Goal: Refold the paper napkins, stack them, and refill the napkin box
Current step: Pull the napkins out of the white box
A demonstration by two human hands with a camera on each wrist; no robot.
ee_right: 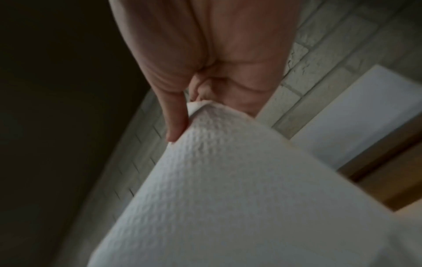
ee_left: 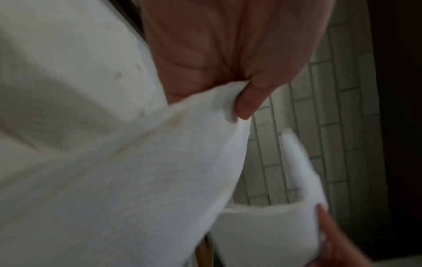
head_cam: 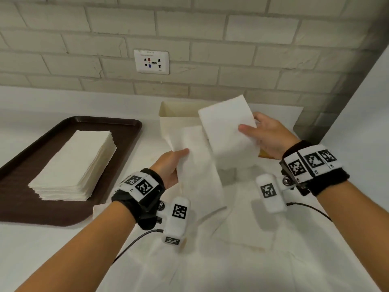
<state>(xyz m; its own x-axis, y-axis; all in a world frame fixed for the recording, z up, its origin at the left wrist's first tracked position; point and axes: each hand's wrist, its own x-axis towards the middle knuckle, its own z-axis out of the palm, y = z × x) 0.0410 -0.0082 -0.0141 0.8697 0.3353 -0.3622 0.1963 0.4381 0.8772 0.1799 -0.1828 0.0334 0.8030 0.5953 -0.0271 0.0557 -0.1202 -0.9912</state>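
napkin pinched between left hand and right hand, above napkin box

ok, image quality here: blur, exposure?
Head view: evenly lit, sharp on the stacked white napkins and brown tray; straight lines bow. Left wrist view: dim, the unfolded white paper napkin smeared. Right wrist view: dim, left side black, napkin emboss sharp only near the fingers.

Matt white paper napkin, finely embossed and pebbly, pinched in right hand. Same soft embossed paper in stacked white napkins at nine o'clock. Beneath them, smooth dark brown plastic tray, faintly sheened. Smooth cream box at twelve o'clock, matt. Behind it, rough, chalky pale brick wall; glossy white plastic socket plate.
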